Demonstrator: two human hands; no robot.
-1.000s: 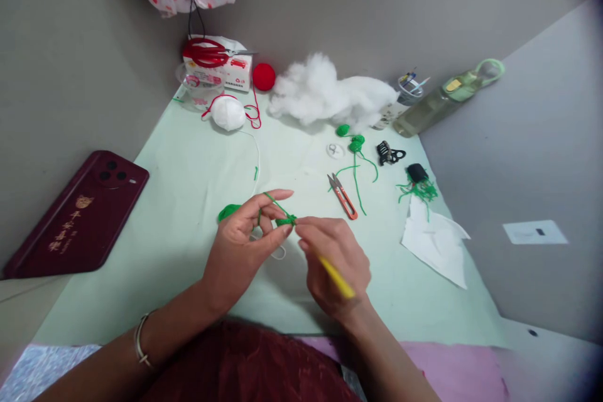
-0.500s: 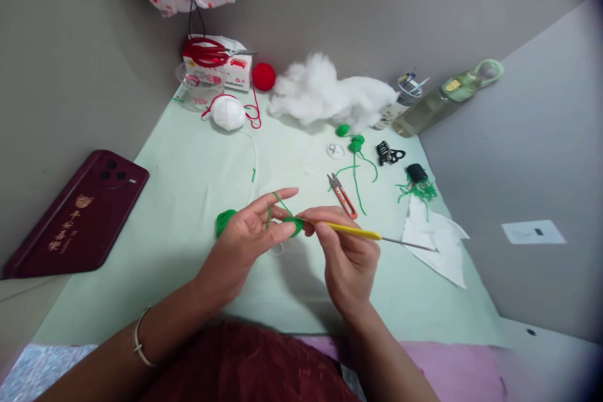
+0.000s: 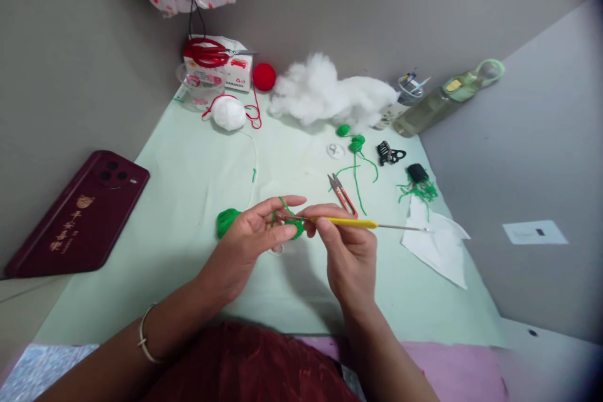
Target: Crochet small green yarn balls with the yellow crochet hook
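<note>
Between thumb and fingers, my left hand [image 3: 249,239] pinches a small green crocheted piece [image 3: 296,230], with green yarn looped over its raised index finger. My right hand [image 3: 348,248] grips a crochet hook by its yellow handle [image 3: 346,222]. The hook's left metal end passes over the top of the green piece; its other metal end points right, above a white cloth [image 3: 433,242]. A green yarn ball [image 3: 227,223] lies beside my left hand. Orange snips [image 3: 345,196] rest just behind my right hand.
White stuffing [image 3: 325,94] lies at the back, near a red yarn ball [image 3: 264,76] and a white yarn ball [image 3: 228,113]. A bottle [image 3: 433,107] leans at the back right. A dark red phone [image 3: 78,213] sits at the left; a black hair clip [image 3: 389,153] lies at the right.
The hook has turned nearer to level, its left metal end now showing past the green piece. My left index finger and yarn loop have shifted slightly right and down.
</note>
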